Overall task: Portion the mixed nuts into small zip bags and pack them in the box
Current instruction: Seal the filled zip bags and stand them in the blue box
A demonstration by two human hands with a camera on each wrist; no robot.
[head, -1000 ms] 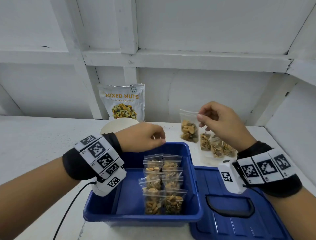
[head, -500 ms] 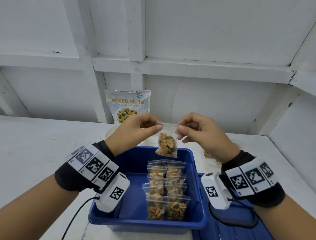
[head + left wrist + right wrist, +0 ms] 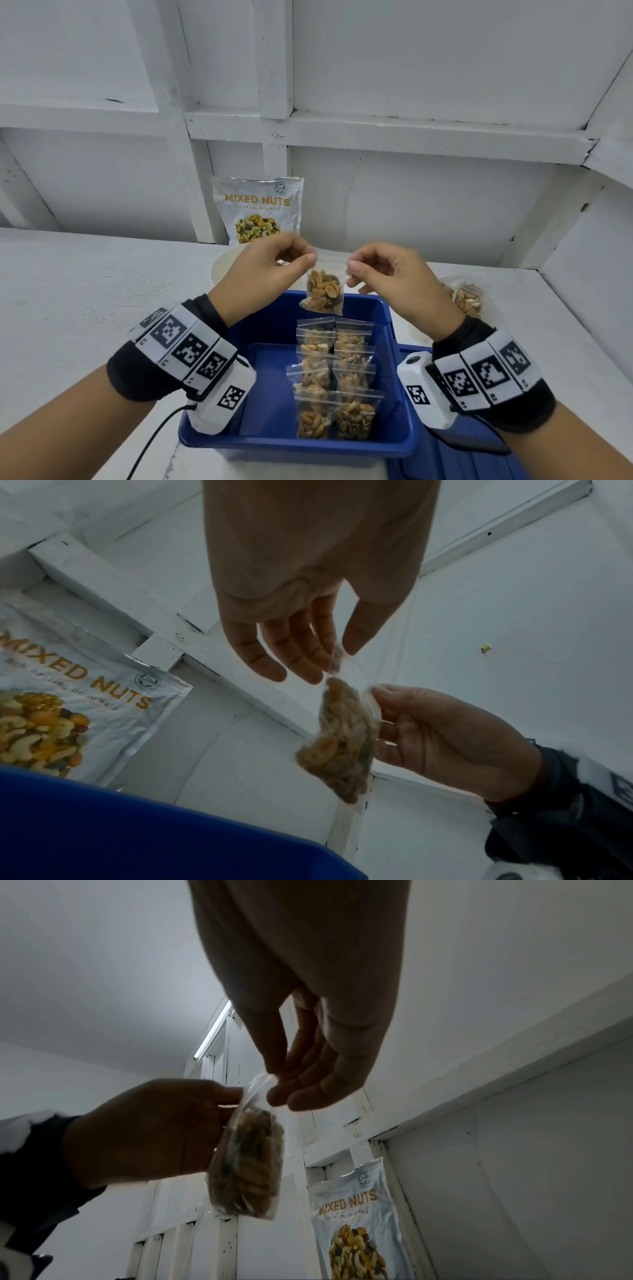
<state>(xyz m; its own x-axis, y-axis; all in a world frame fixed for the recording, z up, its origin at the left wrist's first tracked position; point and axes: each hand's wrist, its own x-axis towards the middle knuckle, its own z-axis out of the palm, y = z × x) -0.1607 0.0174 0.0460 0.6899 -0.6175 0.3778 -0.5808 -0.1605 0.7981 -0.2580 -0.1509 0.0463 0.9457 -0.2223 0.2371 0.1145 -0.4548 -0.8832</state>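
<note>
Pinching the top left corner of a small zip bag of nuts between thumb and forefinger, the left hand hides most of a pale bowl behind it, only a curve of rim showing, and its other fingers curl loosely; behind stands the MIXED NUTS pouch, its lower edge covered by that hand. The bag hangs in the air over the far end of the blue box, where filled zip bags lie in two overlapping rows; how many is hard to count. At the bag's top right corner the right hand pinches likewise. Beyond its wrist more filled bags lie on the white table, partly hidden, and the blue lid is cut off at the frame's bottom
</note>
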